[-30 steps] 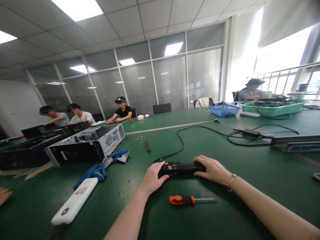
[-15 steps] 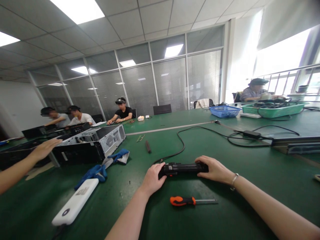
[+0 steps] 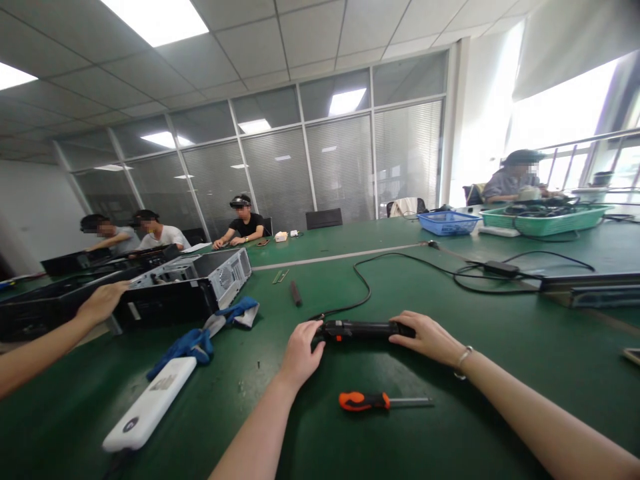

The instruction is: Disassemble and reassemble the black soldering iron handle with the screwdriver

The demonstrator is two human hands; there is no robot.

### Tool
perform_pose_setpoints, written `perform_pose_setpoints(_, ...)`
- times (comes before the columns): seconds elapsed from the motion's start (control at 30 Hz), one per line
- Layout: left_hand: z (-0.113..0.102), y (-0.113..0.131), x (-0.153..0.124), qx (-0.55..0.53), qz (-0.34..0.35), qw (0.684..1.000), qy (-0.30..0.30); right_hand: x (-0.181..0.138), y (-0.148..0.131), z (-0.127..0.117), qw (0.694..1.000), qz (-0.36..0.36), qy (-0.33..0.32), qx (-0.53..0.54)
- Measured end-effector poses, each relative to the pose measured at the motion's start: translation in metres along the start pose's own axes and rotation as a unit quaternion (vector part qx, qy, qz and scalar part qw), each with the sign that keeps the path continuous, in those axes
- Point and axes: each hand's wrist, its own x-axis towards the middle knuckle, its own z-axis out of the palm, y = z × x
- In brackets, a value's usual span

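- Head view: left hand point(image 3: 301, 355) curls round one end of a black cylindrical tool point(image 3: 367, 331), right hand point(image 3: 427, 339) has the other
- it's sideways over the green tabletop point(image 3: 380, 447), just beyond an orange-and-black screwdriver point(image 3: 367, 401)

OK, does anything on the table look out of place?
A tiny dark screw-like piece lies loose on the green tabletop, left of the bare left hand, outside any container; blue-and-grey fabric gloves lie crumpled nearby.
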Motion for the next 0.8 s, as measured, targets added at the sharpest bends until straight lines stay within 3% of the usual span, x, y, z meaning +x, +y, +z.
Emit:
perform_pose_setpoints(0.33,0.0,-0.005,0.001,0.06,-0.042,0.997,-0.022,0.001,0.018,-0.007,0.996,0.065,0.054,-0.019)
perform_pose_setpoints(0.43,0.002,-0.011,0.001,0.073,-0.069,0.993,-0.07,0.0,0.036,-0.009,0.988,0.12,0.09,-0.047)
perform_pose_setpoints(0.7,0.004,-0.022,0.0,0.076,-0.101,0.985,-0.12,-0.018,0.101,-0.034,0.921,0.312,0.177,-0.151)
perform_pose_setpoints(0.8,0.004,-0.025,-0.002,0.073,-0.096,0.986,-0.118,-0.033,0.125,-0.045,0.878,0.402,0.193,-0.177)
